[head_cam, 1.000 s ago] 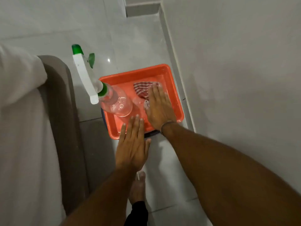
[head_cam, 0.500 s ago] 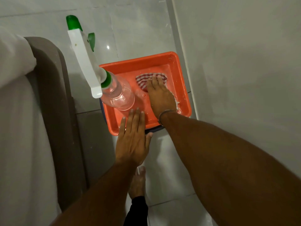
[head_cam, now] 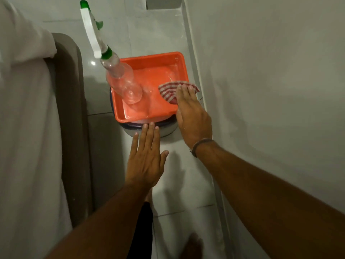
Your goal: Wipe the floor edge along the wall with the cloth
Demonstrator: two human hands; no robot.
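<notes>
Red-and-white striped cloth sits under the fingertips of the right hand, which lies nearly flat over it at the orange tray's right rim; whether the thumb pinches it is hidden. Just left of that hand, inside the tray, stands a clear spray bottle. Nearer, the left hand is spread flat, holding nothing. Wall rises to the right.

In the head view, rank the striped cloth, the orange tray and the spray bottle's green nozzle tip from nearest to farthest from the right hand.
From the right hand:
1. Striped cloth, under its fingertips, at the tray's right rim.
2. Orange tray, just left of the hand.
3. Green nozzle tip, far upper left, atop the spray bottle.
</notes>
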